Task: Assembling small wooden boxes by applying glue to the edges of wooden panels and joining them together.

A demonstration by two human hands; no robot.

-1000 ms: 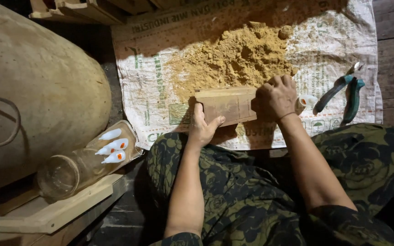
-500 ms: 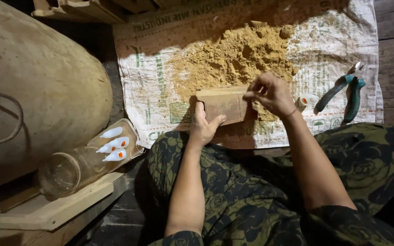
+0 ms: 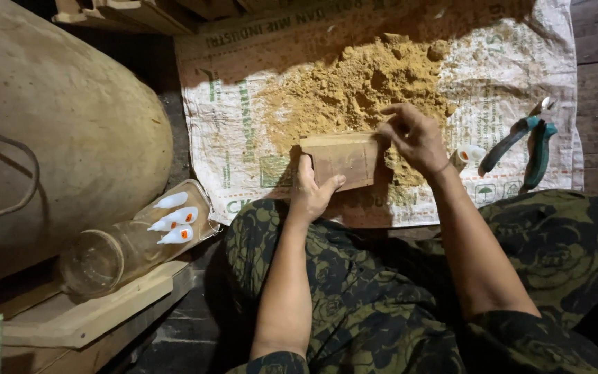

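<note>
Here the left hand grips the wooden block; the right hand pinches its far corner.

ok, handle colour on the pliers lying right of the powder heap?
Teal-green grips on the metal pliers, lying on the white woven sack; head view.

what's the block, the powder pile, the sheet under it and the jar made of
Block: looks like bare wood, matte brown with faint grain, unpainted. Pile: a dry yellowish powder with clumps, perhaps sawdust or fine earth; hard to tell. Sheet: a woven plastic sack laid flat, white with printing. Jar: clear, glass or plastic, since the small white bottles show through.
</note>
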